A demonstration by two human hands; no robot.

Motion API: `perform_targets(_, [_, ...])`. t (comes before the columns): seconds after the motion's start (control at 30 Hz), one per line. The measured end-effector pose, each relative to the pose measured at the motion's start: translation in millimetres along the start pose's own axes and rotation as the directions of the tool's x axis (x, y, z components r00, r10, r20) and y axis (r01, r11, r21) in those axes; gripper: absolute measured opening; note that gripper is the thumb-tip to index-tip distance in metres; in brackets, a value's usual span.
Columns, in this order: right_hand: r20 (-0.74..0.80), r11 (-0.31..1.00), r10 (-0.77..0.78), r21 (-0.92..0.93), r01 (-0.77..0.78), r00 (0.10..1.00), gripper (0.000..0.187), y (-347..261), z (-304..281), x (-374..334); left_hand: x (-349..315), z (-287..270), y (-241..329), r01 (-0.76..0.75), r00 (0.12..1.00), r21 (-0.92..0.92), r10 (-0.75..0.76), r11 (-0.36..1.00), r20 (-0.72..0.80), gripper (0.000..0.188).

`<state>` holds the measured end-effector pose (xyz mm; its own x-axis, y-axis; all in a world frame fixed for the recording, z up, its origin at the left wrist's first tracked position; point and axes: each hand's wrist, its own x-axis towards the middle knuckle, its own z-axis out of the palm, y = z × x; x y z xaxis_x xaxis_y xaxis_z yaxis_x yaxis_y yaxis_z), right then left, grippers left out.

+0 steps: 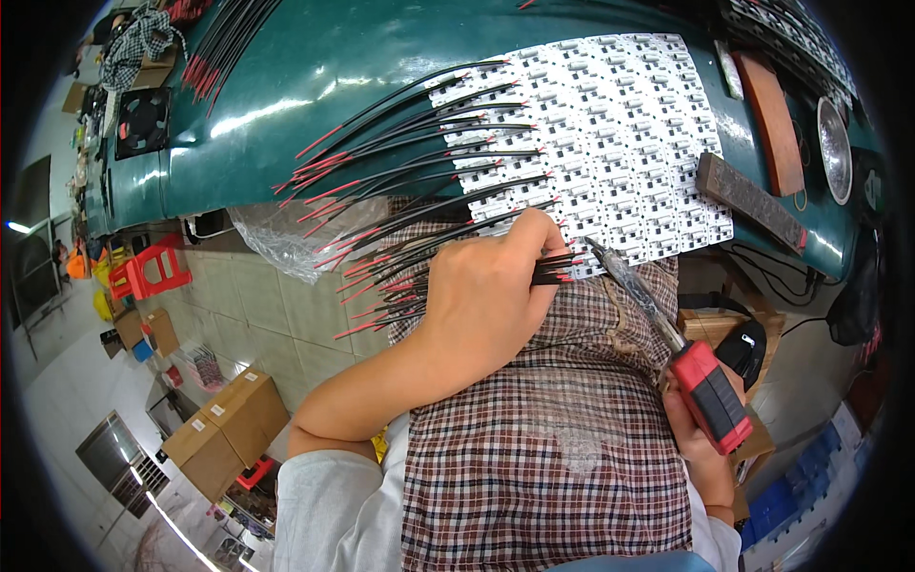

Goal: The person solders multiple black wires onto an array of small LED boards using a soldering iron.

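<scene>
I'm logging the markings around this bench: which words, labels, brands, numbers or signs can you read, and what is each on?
None can be read.
White circuit board sheet: tiny dark markings, too small to tell whether any are lettering.
Cardboard boxes on the left: small white labels, too small to read.
Black item at right: small white mark, too small to make out.

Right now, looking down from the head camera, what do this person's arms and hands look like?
Both are bare human hands: no glove, ring or watch shows on the left hand; the right hand, partly hidden, shows no glove. The pale grey sleeves are short and plain, leaving the forearms uncovered.
</scene>
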<state>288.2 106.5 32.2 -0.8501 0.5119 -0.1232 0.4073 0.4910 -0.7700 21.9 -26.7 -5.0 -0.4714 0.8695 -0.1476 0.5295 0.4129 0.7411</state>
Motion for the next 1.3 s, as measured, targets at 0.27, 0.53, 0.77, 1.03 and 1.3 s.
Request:
perform_targets(0.27, [0.048, 0.997, -0.067, 0.028, 0.066, 0.997, 0.028, 2, 2, 8, 0, 5, -1, -0.027, 0.998, 0.062, 0.03, 0.998, -0.052, 0.017])
perform_targets(0.53, [0.049, 0.997, -0.065, 0.043, 0.063, 0.997, 0.027, 1, 5, 13, 2, 6, -1, -0.059, 0.993, 0.07, 0.066, 0.996, -0.102, 0.015])
perform_targets(0.77, [0.039, 0.996, -0.083, 0.032, 0.082, 0.996, 0.025, 2, 6, 14, 4, 5, 2, -0.063, 0.991, 0.094, 0.073, 0.994, -0.109, 0.014])
perform_targets(1.03, [-0.013, 0.996, -0.088, 0.019, 0.088, 0.996, 0.025, 0, 6, 10, 8, 5, 3, -0.093, 0.984, 0.13, 0.111, 0.987, -0.137, 0.014])
perform_targets(1.3, [0.027, 0.996, -0.09, 0.006, 0.09, 0.996, 0.025, 1, 5, 10, 17, 1, -1, -0.097, 0.988, 0.1, 0.107, 0.99, -0.109, 0.008])
